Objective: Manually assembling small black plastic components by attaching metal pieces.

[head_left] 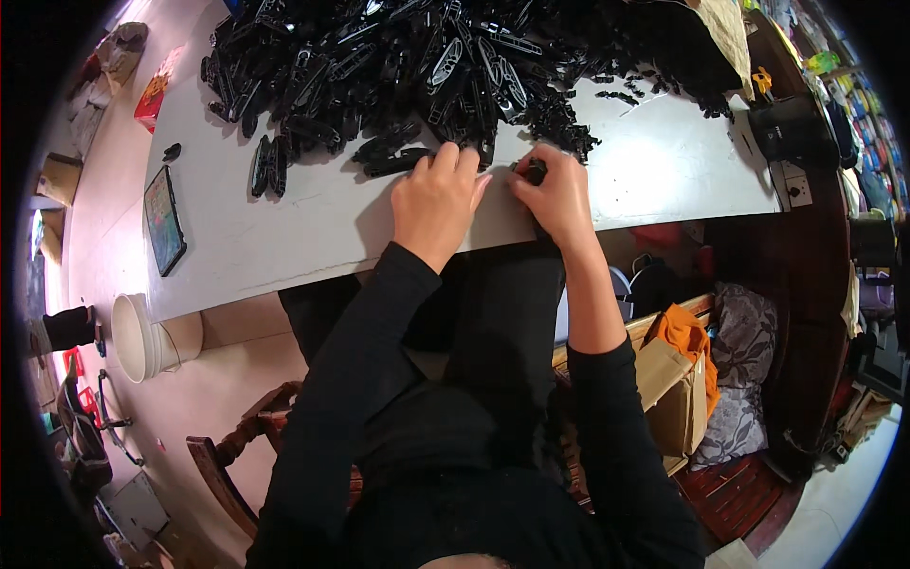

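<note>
A big heap of long, narrow black plastic parts (445, 62) covers the far side of the white table (322, 232). At its near edge my left hand (439, 204) rests with bent fingers close together over the parts; what lies under the fingertips is hidden. Just left of it is a long black part (396, 163). To the right, my right hand (559, 194) pinches a small black plastic piece (536, 172) between thumb and fingers, low over the table. Behind that hand lies a cluster of small black pieces (559, 123).
A phone (165, 223) lies at the table's left edge, near a small black piece (172, 152). White buckets (142, 337) stand on the floor at left. At right are a power socket (799, 190), a cardboard box (668, 394) and a patterned cushion (744, 341). A wooden chair (237, 455) is lower left.
</note>
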Action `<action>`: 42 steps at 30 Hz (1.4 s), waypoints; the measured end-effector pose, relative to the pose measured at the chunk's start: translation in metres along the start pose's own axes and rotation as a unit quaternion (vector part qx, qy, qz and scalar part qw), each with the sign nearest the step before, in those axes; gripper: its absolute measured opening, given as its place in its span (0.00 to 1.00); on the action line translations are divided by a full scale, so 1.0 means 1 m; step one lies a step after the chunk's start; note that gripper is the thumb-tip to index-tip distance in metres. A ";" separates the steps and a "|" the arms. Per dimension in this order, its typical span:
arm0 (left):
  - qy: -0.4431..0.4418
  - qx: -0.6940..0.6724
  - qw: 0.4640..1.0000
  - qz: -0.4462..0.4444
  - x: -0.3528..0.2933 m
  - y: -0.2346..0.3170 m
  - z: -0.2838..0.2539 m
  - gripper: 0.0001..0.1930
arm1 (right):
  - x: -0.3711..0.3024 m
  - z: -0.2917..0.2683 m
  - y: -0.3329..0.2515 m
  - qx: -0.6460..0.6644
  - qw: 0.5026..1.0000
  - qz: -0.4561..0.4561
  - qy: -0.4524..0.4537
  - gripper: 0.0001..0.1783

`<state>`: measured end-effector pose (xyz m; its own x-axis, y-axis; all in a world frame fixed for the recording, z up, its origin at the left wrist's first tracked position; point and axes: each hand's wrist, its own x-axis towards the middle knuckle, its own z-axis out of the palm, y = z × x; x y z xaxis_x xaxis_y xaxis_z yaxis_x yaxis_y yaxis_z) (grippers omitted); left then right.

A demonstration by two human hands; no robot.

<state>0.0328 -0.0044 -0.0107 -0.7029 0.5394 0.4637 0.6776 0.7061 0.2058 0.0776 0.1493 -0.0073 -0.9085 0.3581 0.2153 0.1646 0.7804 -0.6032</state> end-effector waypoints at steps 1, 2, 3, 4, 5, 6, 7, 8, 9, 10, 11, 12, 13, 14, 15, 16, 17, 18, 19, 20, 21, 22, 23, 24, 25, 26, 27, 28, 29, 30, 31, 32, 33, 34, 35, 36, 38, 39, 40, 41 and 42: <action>0.007 -0.017 1.000 -0.003 0.003 0.001 -0.001 0.12 | -0.006 -0.003 0.001 0.102 0.993 0.048 -0.021 0.07; 0.008 -0.015 1.000 -0.005 0.007 0.002 -0.002 0.12 | -0.010 -0.006 0.000 0.203 0.974 0.093 -0.043 0.05; 0.006 -0.027 0.999 0.019 0.010 0.005 -0.002 0.13 | -0.014 -0.008 -0.001 0.301 0.942 0.137 -0.065 0.04; 0.005 -0.039 0.998 0.043 0.011 0.006 -0.002 0.13 | -0.018 -0.010 -0.001 0.301 0.942 0.136 -0.066 0.04; -0.013 -0.041 0.998 0.042 0.011 0.007 0.000 0.16 | -0.021 -0.012 -0.001 0.375 0.913 0.149 -0.061 0.04; -0.012 -0.041 0.998 0.043 0.010 0.006 0.001 0.16 | -0.023 -0.013 -0.003 0.447 0.878 0.161 -0.055 0.03; -0.023 -0.039 0.998 0.033 0.008 0.005 0.001 0.16 | -0.025 -0.015 -0.006 0.464 0.868 0.170 -0.052 0.03; -0.035 -0.041 0.998 0.025 0.006 0.005 0.001 0.16 | -0.027 -0.015 -0.006 0.463 0.868 0.173 -0.050 0.03; -0.037 -0.043 0.998 0.027 0.005 0.004 0.001 0.16 | -0.029 -0.015 -0.005 0.447 0.876 0.172 -0.056 0.03; -0.038 -0.034 0.998 0.027 0.004 0.003 0.002 0.16 | -0.031 -0.015 -0.005 0.431 0.884 0.171 -0.062 0.04; -0.040 -0.022 0.999 0.025 0.003 0.001 0.001 0.15 | -0.032 -0.015 -0.009 0.432 0.883 0.172 -0.063 0.04; -0.041 -0.022 0.999 0.025 0.004 0.002 0.001 0.15 | -0.032 -0.015 -0.014 0.337 0.927 0.152 -0.066 0.04; -0.011 -0.018 0.999 0.041 0.007 0.004 0.002 0.13 | -0.033 -0.015 -0.018 0.238 0.960 0.131 -0.068 0.04; 0.020 -0.014 0.998 0.058 0.011 0.006 0.002 0.12 | -0.033 -0.014 -0.017 0.238 0.960 0.130 -0.068 0.04; 0.021 -0.014 0.998 0.058 0.014 0.007 0.003 0.12 | -0.033 -0.011 -0.016 0.219 0.967 0.119 -0.055 0.04; 0.018 -0.025 0.998 0.060 0.016 0.008 0.005 0.11 | -0.034 -0.011 -0.015 0.200 0.973 0.109 -0.041 0.04; 0.015 -0.035 0.997 0.063 0.016 0.008 0.007 0.10 | -0.035 -0.012 -0.013 0.200 0.973 0.109 -0.040 0.04; 0.015 -0.036 0.997 0.063 0.015 0.006 0.008 0.10 | -0.038 -0.014 -0.011 0.327 0.933 0.145 -0.049 0.05; -0.007 -0.023 0.998 0.052 0.013 0.002 0.010 0.11 | -0.039 -0.016 -0.010 0.447 0.874 0.179 -0.056 0.05; -0.031 -0.010 0.999 0.041 0.010 -0.001 0.008 0.13 | -0.040 -0.017 -0.009 0.448 0.874 0.180 -0.056 0.05; -0.032 -0.010 0.999 0.041 0.007 -0.003 0.007 0.13 | -0.041 -0.018 -0.010 0.482 0.853 0.184 -0.075 0.05; -0.033 -0.014 0.999 0.027 0.004 -0.005 0.004 0.12 | -0.042 -0.019 -0.011 0.516 0.831 0.187 -0.094 0.06; -0.033 -0.018 0.999 0.013 0.002 -0.004 0.001 0.12 | -0.043 -0.019 -0.010 0.516 0.831 0.188 -0.092 0.06; -0.034 -0.018 0.999 0.014 0.001 -0.002 -0.002 0.12 | -0.045 -0.019 -0.009 0.531 0.818 0.193 -0.105 0.06; -0.039 -0.019 0.999 0.009 -0.001 0.000 -0.006 0.12 | -0.046 -0.018 -0.009 0.547 0.805 0.198 -0.118 0.06; -0.043 -0.018 0.999 0.004 -0.002 0.002 -0.009 0.12 | -0.048 -0.017 -0.009 0.548 0.804 0.198 -0.118 0.06; -0.043 -0.017 0.999 0.003 -0.002 0.003 -0.011 0.12 | -0.050 -0.015 -0.009 0.554 0.798 0.204 -0.123 0.06; -0.019 -0.010 1.000 0.022 -0.003 0.004 -0.013 0.08 | -0.052 -0.013 -0.009 0.560 0.791 0.209 -0.129 0.06; 0.006 -0.004 0.999 0.042 -0.003 0.005 -0.015 0.05 | -0.053 -0.013 -0.010 0.560 0.791 0.210 -0.128 0.06; 0.005 -0.004 0.999 0.043 -0.005 0.005 -0.018 0.05 | -0.054 -0.013 -0.010 0.568 0.785 0.214 -0.122 0.06; -0.031 -0.024 0.999 0.020 -0.007 0.005 -0.022 0.06 | -0.055 -0.012 -0.011 0.576 0.780 0.217 -0.116 0.06; -0.066 -0.044 0.997 -0.003 -0.010 0.004 -0.025 0.07 | -0.056 -0.011 -0.011 0.576 0.779 0.217 -0.115 0.06; -0.066 -0.044 0.997 -0.002 -0.013 0.003 -0.027 0.07 | -0.056 -0.009 -0.011 0.587 0.770 0.223 -0.110 0.06; -0.067 -0.172 0.981 -0.062 -0.016 0.002 -0.029 0.09 | -0.057 -0.008 -0.012 0.598 0.761 0.229 -0.104 0.06; -0.066 -0.297 0.945 -0.121 -0.019 -0.001 -0.031 0.12 | -0.059 -0.007 -0.014 0.598 0.761 0.229 -0.104 0.06; -0.066 -0.297 0.945 -0.122 -0.023 -0.005 -0.028 0.12 | -0.061 -0.006 -0.016 0.594 0.765 0.230 -0.089 0.06; -0.056 -0.445 0.886 -0.119 -0.031 -0.012 -0.020 0.18 | -0.065 -0.007 -0.022 0.591 0.770 0.231 -0.075 0.06; -0.132 -0.573 0.783 -0.203 -0.035 -0.013 -0.023 0.20 | -0.066 -0.008 -0.026 0.594 0.766 0.234 -0.074 0.06; -0.131 -0.573 0.783 -0.204 -0.038 -0.013 -0.026 0.20 | -0.067 -0.009 -0.030 0.598 0.762 0.237 -0.072 0.06; -0.156 -0.602 0.742 -0.251 -0.035 -0.010 -0.037 0.21 | -0.069 -0.009 -0.034 0.598 0.763 0.237 -0.073 0.06; -0.181 -0.629 0.696 -0.296 -0.035 -0.007 -0.044 0.22 | -0.070 -0.008 -0.037 0.615 0.751 0.226 -0.083 0.06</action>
<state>0.0616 -0.0484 0.0095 -0.7941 0.5657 -0.2224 -0.2591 0.0161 0.9657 0.1387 0.0993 0.0065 -0.9187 0.2961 -0.2615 0.0834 -0.5017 -0.8610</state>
